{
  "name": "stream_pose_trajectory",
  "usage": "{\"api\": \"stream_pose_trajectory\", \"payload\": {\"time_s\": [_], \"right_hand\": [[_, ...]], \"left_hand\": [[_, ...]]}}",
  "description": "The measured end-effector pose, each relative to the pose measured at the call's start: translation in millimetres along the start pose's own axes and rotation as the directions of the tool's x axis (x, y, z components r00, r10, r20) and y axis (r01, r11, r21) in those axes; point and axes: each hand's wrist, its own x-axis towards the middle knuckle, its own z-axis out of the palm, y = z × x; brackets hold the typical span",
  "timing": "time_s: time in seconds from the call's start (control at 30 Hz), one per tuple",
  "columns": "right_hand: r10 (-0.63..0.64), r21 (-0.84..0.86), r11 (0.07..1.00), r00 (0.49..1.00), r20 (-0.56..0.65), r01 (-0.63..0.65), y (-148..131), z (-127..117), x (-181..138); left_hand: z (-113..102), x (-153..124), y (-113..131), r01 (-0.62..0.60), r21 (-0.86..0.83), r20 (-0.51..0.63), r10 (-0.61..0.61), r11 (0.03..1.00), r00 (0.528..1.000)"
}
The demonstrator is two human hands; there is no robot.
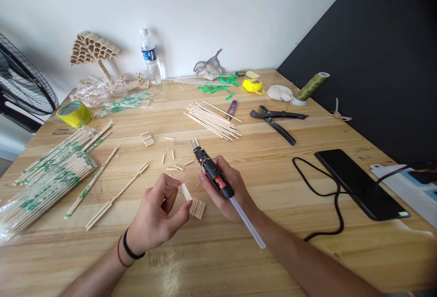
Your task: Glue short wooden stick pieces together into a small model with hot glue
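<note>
My left hand (162, 215) pinches a small panel of cut wooden sticks (186, 192) between thumb and forefinger. A second slatted panel (197, 208) sits just beyond the thumb; whether it touches the held one I cannot tell. Wrapped around a black glue gun (210, 167) is my right hand (227, 190). A clear glue stick (247, 224) juts from the gun's back end, and its nozzle points away from me over the table. Several short stick pieces (178, 168) lie scattered past my hands, with another small slatted panel (147, 139) to their left.
Loose sticks (213, 120) lie in a pile with purple snips (231, 109) beside it. Black pliers (278, 122) are at the right, near a phone (360, 183) and its cable. Packaged chopsticks (51, 188) and yellow tape (75, 114) occupy the left; a bottle (150, 58) stands behind.
</note>
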Motion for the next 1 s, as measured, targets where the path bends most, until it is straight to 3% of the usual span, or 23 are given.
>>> {"api": "stream_pose_trajectory", "payload": {"time_s": [0.37,0.6,0.8,1.0], "right_hand": [[0.027,-0.014,1.0,0.999,0.025,-0.027,-1.4,-0.4,0.8],[0.033,-0.02,0.999,0.999,0.028,-0.033,-0.1,-0.8,0.0],[0.037,-0.023,0.999,0.999,0.024,-0.036,1.2,-1.0,0.4],[0.065,0.04,0.997,0.993,0.098,-0.07,-6.3,-2.6,0.5]], "left_hand": [[-0.6,1.0,1.3,0.029,0.006,0.051,-0.029,1.0,0.998],[0.0,3.8,4.0,-0.029,0.038,0.098,0.026,0.999,0.995],[0.0,5.8,5.3,0.016,0.053,0.146,-0.024,0.998,0.989],[0.3,6.0,4.7,0.025,0.065,0.149,-0.035,0.998,0.988]]}}
